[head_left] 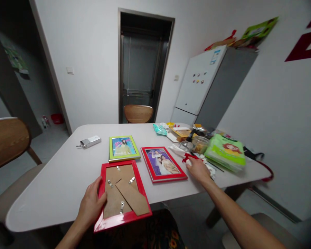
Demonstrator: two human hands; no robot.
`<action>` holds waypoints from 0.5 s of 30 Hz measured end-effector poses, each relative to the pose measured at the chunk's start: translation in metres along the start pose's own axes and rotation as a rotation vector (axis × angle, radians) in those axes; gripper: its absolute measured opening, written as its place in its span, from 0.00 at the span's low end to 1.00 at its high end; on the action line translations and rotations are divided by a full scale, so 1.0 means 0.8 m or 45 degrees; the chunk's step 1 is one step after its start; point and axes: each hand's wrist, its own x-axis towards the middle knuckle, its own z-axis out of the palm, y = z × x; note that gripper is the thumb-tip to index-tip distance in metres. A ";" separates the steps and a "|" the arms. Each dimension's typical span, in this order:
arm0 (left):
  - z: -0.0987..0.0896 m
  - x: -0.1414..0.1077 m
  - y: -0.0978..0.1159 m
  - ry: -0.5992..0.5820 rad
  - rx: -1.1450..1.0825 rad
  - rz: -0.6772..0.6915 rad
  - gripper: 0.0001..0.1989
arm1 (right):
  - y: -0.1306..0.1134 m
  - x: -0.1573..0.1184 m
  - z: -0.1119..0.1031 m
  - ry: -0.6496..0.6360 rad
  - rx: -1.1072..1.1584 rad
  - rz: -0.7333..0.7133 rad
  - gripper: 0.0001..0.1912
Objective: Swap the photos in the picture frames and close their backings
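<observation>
White counter (67,180) mid-picture, our left hand (92,199) has fingers clamped on the back-up red frame (125,193), bottom center; right hand (199,169), by red stuff (187,157) right of center, can't tell its grip.

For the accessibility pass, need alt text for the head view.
A person's left hand holds a red picture frame back side up at a white table's near edge, while the right hand reaches among clutter on the right. Beyond lie a green-framed photo and a red-framed photo, both face up.
</observation>
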 end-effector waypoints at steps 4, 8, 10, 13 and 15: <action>-0.003 0.001 0.003 -0.010 0.003 -0.003 0.25 | 0.000 0.000 0.002 -0.087 0.032 -0.044 0.15; -0.004 0.000 0.003 0.004 -0.030 0.008 0.25 | -0.037 -0.011 -0.027 -0.012 0.382 -0.025 0.17; -0.002 0.000 0.001 0.025 -0.052 0.017 0.25 | -0.073 -0.034 -0.063 -0.069 0.932 0.009 0.20; 0.003 0.000 -0.004 0.057 -0.066 0.008 0.24 | -0.132 -0.096 -0.133 -0.277 1.767 -0.165 0.22; 0.005 0.001 -0.007 0.070 -0.061 0.004 0.25 | -0.160 -0.143 -0.173 -0.338 2.038 -0.284 0.16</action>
